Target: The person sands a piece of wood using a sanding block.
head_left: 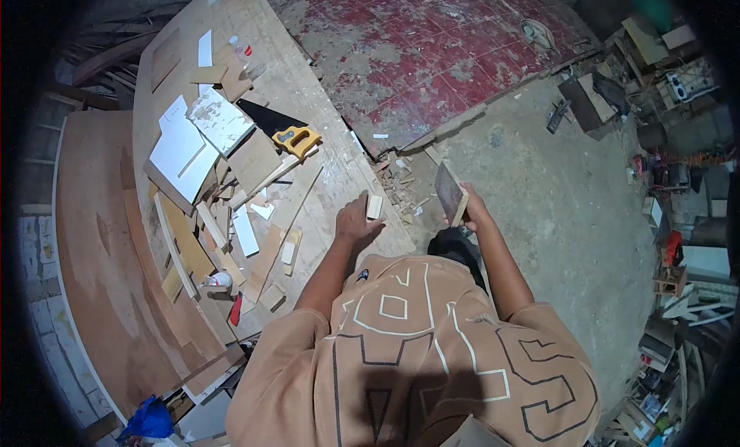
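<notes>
My left hand (354,220) rests at the right edge of the wooden workbench (331,173), its fingers closed around a small pale wooden block (374,207). Off the bench's edge, over the floor, my right hand (472,210) grips a flat wooden board (448,189) by its near edge. The board is tilted, with a dark, greyish-brown face and a lighter edge. Further up the bench lies a handsaw (284,129) with a yellow handle and black blade.
Wood offcuts (245,231) and white panels (183,158) clutter the bench's left side, with a bottle (240,48) at the far end. Wood scraps (397,183) litter the floor by the bench. Red tiles (416,54) lie ahead; tools and junk (678,169) line the right.
</notes>
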Demonstrator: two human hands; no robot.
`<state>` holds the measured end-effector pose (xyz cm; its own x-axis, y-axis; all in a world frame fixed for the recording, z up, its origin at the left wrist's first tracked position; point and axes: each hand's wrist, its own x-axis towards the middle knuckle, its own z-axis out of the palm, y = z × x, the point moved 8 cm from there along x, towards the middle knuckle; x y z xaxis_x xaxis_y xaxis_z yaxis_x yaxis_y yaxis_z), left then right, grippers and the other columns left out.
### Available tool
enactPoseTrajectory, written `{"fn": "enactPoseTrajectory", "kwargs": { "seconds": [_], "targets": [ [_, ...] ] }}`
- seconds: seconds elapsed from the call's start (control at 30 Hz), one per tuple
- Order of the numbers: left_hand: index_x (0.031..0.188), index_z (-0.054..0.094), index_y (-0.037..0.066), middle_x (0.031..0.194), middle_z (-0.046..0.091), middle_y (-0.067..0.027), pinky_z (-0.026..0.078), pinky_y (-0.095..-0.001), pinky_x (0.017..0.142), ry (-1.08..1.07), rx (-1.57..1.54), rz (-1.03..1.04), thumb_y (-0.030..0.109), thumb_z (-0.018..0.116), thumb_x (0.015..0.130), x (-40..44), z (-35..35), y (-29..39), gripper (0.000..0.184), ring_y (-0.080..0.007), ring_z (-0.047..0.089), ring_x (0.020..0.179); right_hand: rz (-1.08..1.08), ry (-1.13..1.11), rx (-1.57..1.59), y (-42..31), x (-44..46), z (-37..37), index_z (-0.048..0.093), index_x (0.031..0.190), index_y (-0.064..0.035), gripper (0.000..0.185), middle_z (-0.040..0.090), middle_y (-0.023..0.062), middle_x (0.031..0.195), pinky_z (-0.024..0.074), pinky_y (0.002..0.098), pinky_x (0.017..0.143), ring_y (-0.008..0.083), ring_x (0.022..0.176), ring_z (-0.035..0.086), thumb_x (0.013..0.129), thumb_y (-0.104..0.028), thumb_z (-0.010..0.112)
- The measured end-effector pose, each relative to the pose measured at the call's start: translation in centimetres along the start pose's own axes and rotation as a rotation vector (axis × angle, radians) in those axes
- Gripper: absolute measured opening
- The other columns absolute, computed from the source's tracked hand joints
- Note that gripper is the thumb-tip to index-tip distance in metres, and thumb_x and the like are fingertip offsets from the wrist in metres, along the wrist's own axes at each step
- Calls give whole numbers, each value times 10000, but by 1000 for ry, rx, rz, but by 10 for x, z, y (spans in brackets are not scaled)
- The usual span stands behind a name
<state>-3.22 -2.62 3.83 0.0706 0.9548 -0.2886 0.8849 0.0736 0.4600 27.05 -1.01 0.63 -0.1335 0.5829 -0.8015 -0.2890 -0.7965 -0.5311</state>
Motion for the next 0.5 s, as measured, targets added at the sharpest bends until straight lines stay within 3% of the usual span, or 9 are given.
{"fn": "enactPoseTrajectory", "kwargs": {
  "seconds": [0.07, 0.17, 0.5],
  "targets": [
    [1329, 409, 26, 1025, 637, -205, 482, -471, 820, 61, -44, 198, 436, 759, 671, -2, 0, 7, 851, -374, 612, 964, 24, -31, -28, 3, 4, 5, 537, 1129, -56, 557, 599, 166, 867, 577, 460, 545, 313, 627, 625, 918, -556, 412],
    [1305, 432, 64, 1023, 635, -216, 481, -473, 827, -17, -60, 255, 382, 764, 683, 7, 15, 2, 774, -385, 608, 972, 28, -36, -59, 2, 2, 15, 536, 1130, -52, 555, 597, 173, 868, 573, 462, 553, 320, 648, 624, 922, -551, 409],
    [1204, 491, 73, 999, 644, -207, 481, -472, 814, -171, -170, 107, 312, 797, 660, 7, 21, 16, 668, -388, 604, 981, 110, -66, -66, 20, 12, 37, 520, 1123, -46, 545, 578, 161, 829, 549, 461, 535, 320, 608, 605, 922, -545, 430]
  ]
}}
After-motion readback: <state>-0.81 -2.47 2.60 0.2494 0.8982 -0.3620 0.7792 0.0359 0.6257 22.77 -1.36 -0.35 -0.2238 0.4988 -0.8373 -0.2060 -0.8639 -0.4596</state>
